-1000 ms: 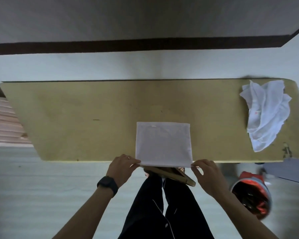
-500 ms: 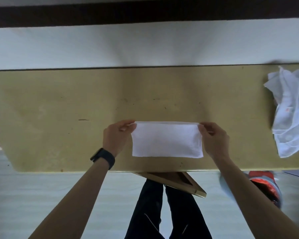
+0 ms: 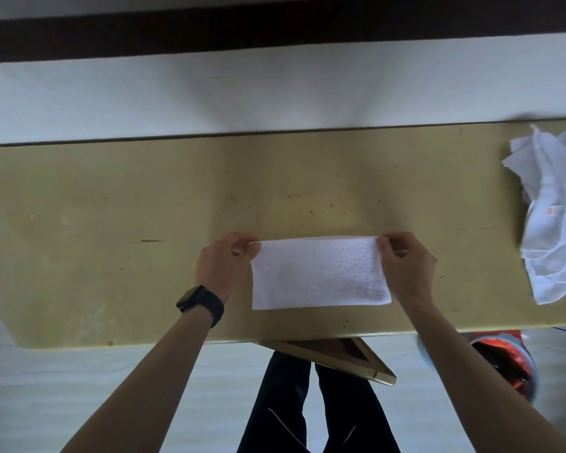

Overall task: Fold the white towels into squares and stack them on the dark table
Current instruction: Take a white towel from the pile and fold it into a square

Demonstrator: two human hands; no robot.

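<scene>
My left hand and right hand each pinch a far corner of the white terry towel, folded into a flat rectangle near the front edge of the dull yellow wooden table, to line its layers up squarely

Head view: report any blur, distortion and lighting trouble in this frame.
Head view: dim, even light, no glare; the folded towel is sharp enough to show its weave; the table edges slant from wide-angle distortion; the red object at lower right is smeared; the crumpled towels run off the right edge.
</scene>
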